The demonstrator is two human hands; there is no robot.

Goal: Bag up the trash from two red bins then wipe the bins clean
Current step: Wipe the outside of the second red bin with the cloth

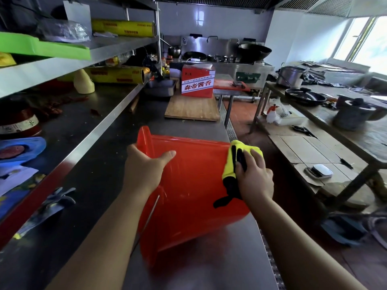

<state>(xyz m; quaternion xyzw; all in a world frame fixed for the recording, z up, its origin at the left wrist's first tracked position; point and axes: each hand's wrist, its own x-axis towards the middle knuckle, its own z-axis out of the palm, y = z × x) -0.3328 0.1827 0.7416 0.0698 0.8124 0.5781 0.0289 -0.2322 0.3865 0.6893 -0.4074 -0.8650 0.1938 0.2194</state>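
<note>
A red plastic bin [188,197] lies on its side on the steel counter [100,185], its rim to the left and its base toward the right. My left hand [146,166] grips the rim, thumb out over the outer wall. My right hand [254,176] presses a yellow and black cloth [232,162] against the bin's outer wall near the base, fingers curled over the cloth. A thin metal handle [151,214] hangs along the bin's side. Only one red bin is in view.
A wooden board [191,108] with a red carton [198,81] stands farther along the counter. Shelves on the left hold cling-film rolls [123,28] and a green tray [45,47]. Grey gloves [54,204] lie at the left. A table with pots [351,116] stands across the aisle.
</note>
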